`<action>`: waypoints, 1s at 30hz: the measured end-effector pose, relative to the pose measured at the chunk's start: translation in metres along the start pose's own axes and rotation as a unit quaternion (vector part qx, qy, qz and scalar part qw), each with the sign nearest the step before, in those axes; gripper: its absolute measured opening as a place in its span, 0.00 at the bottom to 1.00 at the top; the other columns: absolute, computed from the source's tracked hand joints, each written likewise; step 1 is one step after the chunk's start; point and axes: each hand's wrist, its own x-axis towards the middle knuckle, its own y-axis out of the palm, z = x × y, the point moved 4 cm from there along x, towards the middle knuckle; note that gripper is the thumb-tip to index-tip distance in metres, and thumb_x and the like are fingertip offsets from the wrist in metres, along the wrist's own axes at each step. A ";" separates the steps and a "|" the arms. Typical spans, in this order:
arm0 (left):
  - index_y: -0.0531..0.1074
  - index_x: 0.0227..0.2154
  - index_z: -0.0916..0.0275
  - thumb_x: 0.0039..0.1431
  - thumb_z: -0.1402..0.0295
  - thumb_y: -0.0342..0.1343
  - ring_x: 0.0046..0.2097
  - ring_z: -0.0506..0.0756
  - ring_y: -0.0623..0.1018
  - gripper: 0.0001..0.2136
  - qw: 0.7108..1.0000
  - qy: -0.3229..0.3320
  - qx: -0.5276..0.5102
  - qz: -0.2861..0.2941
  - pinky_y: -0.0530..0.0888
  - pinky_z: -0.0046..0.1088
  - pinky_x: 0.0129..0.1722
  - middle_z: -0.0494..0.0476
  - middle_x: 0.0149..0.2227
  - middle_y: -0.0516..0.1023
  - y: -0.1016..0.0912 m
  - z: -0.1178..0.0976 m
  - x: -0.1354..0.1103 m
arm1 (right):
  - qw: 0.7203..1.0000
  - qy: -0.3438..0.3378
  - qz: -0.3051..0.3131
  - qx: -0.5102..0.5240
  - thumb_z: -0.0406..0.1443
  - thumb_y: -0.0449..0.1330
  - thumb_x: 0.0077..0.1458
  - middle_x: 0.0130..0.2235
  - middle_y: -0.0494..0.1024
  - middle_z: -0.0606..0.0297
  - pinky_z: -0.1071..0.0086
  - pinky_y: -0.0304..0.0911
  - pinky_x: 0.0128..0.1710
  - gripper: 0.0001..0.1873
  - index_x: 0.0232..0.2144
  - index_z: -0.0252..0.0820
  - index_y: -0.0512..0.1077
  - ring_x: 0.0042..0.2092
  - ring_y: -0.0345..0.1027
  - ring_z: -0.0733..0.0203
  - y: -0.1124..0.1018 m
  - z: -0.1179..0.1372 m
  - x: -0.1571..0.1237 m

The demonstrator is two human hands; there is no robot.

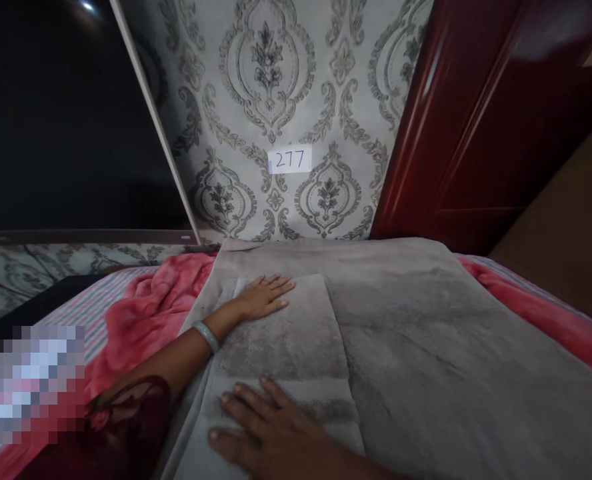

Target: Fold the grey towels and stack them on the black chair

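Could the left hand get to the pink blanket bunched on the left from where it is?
Probably yes: the left hand lies flat on the grey cloth, grasping nothing, and the pink blanket bulges uncovered nearby, with no visible barrier between.

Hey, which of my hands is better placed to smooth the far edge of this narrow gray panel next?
Probably your left hand: it lies close to the far edge of the narrow gray panel, while your right hand is down at the nearer part.
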 end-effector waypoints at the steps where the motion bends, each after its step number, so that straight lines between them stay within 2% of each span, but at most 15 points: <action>1: 0.55 0.69 0.46 0.69 0.49 0.42 0.72 0.64 0.52 0.27 1.000 -0.005 -0.006 -0.001 0.49 0.55 0.69 0.56 0.72 0.53 -0.001 0.005 0.004 | 1.000 0.000 -0.005 -0.008 0.46 0.49 0.71 0.73 0.47 0.60 0.52 0.43 0.71 0.30 0.71 0.51 0.51 0.73 0.38 0.54 0.004 -0.002 0.001; 4: 0.57 0.68 0.46 0.68 0.49 0.43 0.71 0.63 0.57 0.27 1.000 -0.013 -0.017 -0.012 0.55 0.49 0.68 0.55 0.70 0.59 0.000 0.015 0.013 | 1.000 0.003 -0.005 -0.008 0.45 0.47 0.72 0.73 0.46 0.60 0.52 0.45 0.70 0.28 0.70 0.52 0.52 0.73 0.39 0.54 0.010 -0.004 0.003; 7: 0.58 0.68 0.47 0.68 0.49 0.43 0.69 0.62 0.61 0.28 0.999 -0.007 -0.018 -0.040 0.57 0.47 0.67 0.56 0.69 0.62 0.003 0.019 0.016 | 0.999 0.014 0.011 0.029 0.46 0.45 0.72 0.74 0.43 0.63 0.54 0.37 0.72 0.28 0.71 0.53 0.51 0.74 0.32 0.57 0.004 -0.002 0.002; 10: 0.60 0.67 0.51 0.68 0.50 0.42 0.68 0.63 0.63 0.28 0.998 -0.008 -0.012 -0.058 0.59 0.46 0.66 0.60 0.68 0.63 0.003 0.016 0.015 | 0.996 0.034 0.023 0.080 0.50 0.46 0.71 0.74 0.41 0.63 0.56 0.28 0.72 0.32 0.71 0.50 0.49 0.74 0.28 0.59 -0.010 0.005 -0.001; 14: 0.61 0.67 0.55 0.67 0.54 0.45 0.69 0.68 0.60 0.28 0.996 -0.070 0.039 -0.041 0.51 0.56 0.68 0.65 0.69 0.61 -0.008 0.003 0.014 | 0.991 0.059 0.025 0.115 0.51 0.50 0.70 0.74 0.43 0.61 0.54 0.27 0.72 0.34 0.71 0.50 0.50 0.74 0.30 0.58 -0.025 0.012 -0.003; 16: 0.62 0.66 0.56 0.66 0.55 0.49 0.70 0.71 0.58 0.28 0.993 -0.086 0.057 -0.053 0.46 0.61 0.68 0.67 0.70 0.57 -0.016 -0.011 0.013 | 0.992 0.061 0.022 0.110 0.50 0.52 0.69 0.73 0.45 0.63 0.54 0.28 0.72 0.33 0.71 0.51 0.52 0.74 0.32 0.58 -0.026 0.013 -0.003; 19: 0.58 0.68 0.56 0.67 0.54 0.48 0.72 0.67 0.54 0.29 0.996 -0.023 0.045 -0.079 0.45 0.57 0.69 0.67 0.72 0.51 -0.021 -0.045 0.011 | 0.993 0.060 0.009 0.100 0.52 0.50 0.69 0.73 0.48 0.63 0.51 0.29 0.72 0.33 0.70 0.50 0.55 0.74 0.34 0.56 -0.025 0.014 -0.004; 23: 0.52 0.70 0.53 0.66 0.47 0.46 0.73 0.64 0.49 0.33 0.995 0.094 0.018 -0.013 0.43 0.55 0.70 0.63 0.73 0.49 0.001 -0.084 0.010 | 0.995 0.062 0.004 0.077 0.53 0.50 0.68 0.72 0.52 0.62 0.47 0.32 0.71 0.32 0.69 0.50 0.57 0.73 0.37 0.53 -0.025 0.015 -0.006; 26: 0.51 0.71 0.54 0.66 0.45 0.43 0.74 0.64 0.47 0.34 0.994 0.109 0.005 0.026 0.41 0.56 0.70 0.63 0.73 0.50 0.018 -0.088 0.017 | 0.996 0.064 0.006 0.068 0.53 0.50 0.69 0.72 0.52 0.63 0.48 0.32 0.72 0.32 0.69 0.51 0.56 0.73 0.37 0.54 -0.025 0.016 -0.007; 30: 0.50 0.71 0.53 0.66 0.42 0.41 0.74 0.63 0.47 0.35 0.993 0.115 0.001 0.035 0.40 0.54 0.70 0.61 0.73 0.49 0.021 -0.074 0.034 | 0.994 0.065 0.015 0.084 0.53 0.49 0.69 0.73 0.49 0.62 0.50 0.29 0.72 0.33 0.70 0.51 0.53 0.74 0.33 0.54 -0.025 0.015 -0.008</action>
